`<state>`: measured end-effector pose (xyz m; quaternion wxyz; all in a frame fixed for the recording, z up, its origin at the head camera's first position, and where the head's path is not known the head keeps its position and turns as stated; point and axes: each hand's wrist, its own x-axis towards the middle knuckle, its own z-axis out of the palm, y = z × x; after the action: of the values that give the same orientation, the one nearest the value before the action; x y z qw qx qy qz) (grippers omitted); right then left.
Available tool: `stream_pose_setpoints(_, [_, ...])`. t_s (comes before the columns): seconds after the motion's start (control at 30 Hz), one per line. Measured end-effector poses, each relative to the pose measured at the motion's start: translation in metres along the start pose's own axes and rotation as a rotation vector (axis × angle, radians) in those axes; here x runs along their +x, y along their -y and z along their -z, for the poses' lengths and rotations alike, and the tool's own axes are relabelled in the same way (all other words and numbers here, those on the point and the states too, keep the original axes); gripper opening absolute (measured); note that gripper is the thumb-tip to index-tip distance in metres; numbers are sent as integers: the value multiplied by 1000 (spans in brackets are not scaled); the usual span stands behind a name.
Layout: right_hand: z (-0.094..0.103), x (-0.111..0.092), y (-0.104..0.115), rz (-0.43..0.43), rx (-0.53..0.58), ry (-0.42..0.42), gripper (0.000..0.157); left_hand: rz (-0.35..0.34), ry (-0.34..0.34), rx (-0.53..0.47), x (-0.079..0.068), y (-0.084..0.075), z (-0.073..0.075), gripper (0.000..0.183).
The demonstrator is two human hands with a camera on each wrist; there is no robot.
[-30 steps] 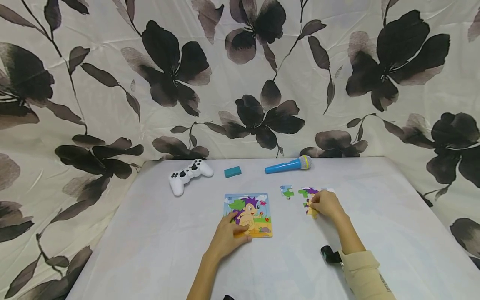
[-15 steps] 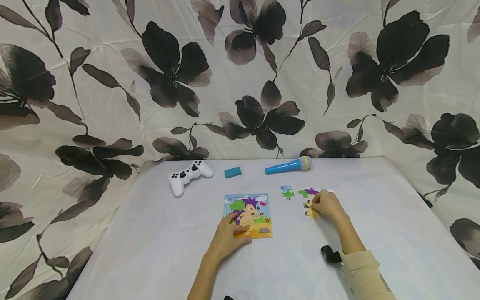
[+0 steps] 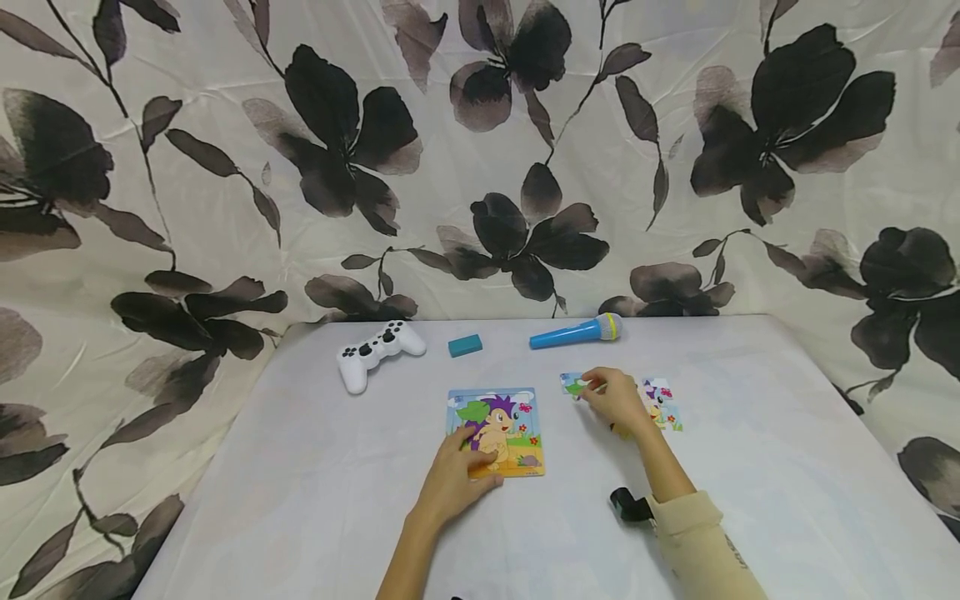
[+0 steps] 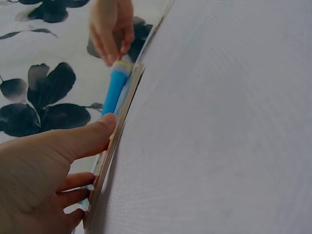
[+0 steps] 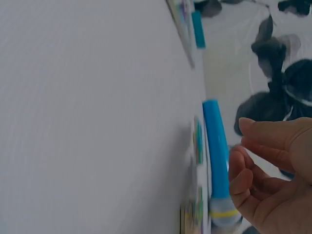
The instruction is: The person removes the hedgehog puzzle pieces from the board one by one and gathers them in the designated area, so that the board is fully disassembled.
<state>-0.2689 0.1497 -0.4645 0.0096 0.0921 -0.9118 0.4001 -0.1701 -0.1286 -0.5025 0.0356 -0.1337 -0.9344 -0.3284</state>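
Observation:
My left hand point(image 3: 452, 471) rests on the lower left of a square hedgehog picture puzzle point(image 3: 517, 433), fingers spread over it and thumb at its bottom edge. The left wrist view shows the puzzle board point(image 4: 114, 139) edge-on beside the thumb and fingertips. My right hand point(image 3: 617, 398) hovers low over the loose puzzle pieces, its fingertips overlapping a blue and green piece point(image 3: 570, 382). In the right wrist view, thumb and fingers are loosely bent with nothing showing between them. Other joined pieces point(image 3: 662, 406) lie right of that hand, which partly hides the middle ones.
A blue toy microphone point(image 3: 576, 332) lies at the back of the white-covered table point(image 3: 315, 508). Left of it are a teal block point(image 3: 465, 345) and a white game controller point(image 3: 378, 354). A flower-printed cloth point(image 3: 435, 192) hangs behind.
My right hand has moved left from the right-hand pieces to the blue and green piece, uncovering the pieces at far right. The left hand and the puzzle have stayed put.

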Motion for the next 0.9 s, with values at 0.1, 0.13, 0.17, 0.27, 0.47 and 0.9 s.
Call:
stream_pose_setpoints(0.1, [-13,5,15,31,38,18,26,-7,-4,31,-2,-2,-1,36])
stream_pose_setpoints(0.13, [-18,6,20,48,45,31,27,-12,-7,45,-2,-2,-1,35])
stream_pose_setpoints(0.17, [-23,8,25,71,51,42,27,-21,-13,59,-2,-2,-1,35])
stream_pose_setpoints(0.27, [-37,12,39,127,72,100,26,-42,-30,108,-2,-3,-1,34])
stream_pose_setpoints(0.47, [-67,18,57,226,84,219,25,-77,-42,169,-3,-3,1,34])
stream_pose_setpoints(0.9, [-107,20,82,219,70,380,32,-111,-55,228,-7,-2,3,36])
